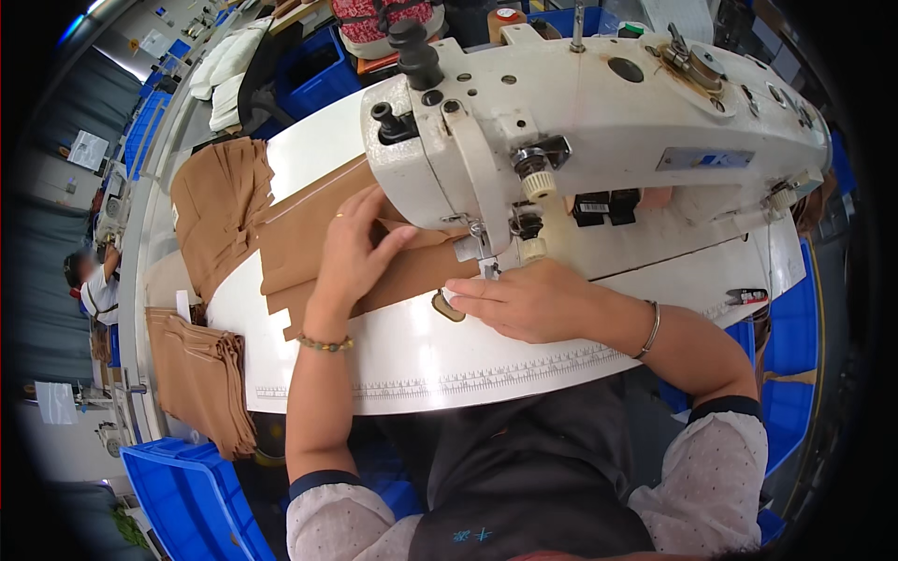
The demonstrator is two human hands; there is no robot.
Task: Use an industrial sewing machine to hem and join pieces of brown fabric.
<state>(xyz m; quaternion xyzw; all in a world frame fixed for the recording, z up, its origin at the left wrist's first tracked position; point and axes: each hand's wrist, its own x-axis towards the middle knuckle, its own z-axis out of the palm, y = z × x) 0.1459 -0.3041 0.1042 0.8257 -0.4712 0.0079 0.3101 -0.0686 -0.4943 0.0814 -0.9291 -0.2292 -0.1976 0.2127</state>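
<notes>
A brown fabric piece [412, 278] lies on the white sewing table, its right end under the presser foot [488, 268] of a white sewing machine [599, 103]. My left hand [357, 245] rests on this fabric, thumb spread from the fingers; some fingertips are hidden by folded cloth and the machine head. Just right of the presser foot is my right hand [528, 301], its fingers drawn together and pointing left. A small white bit shows at those fingertips, too small to name. Beneath them sits a dark oval opening [447, 306] in the tabletop.
Brown fabric pieces are bunched in a pile [220, 206] at the table's left, with a folded stack [201, 374] nearer me. A blue crate [196, 496] stands lower left, another blue bin [790, 374] at right. Along the front edge runs a printed ruler [440, 384]. Another person [98, 285] sits far left.
</notes>
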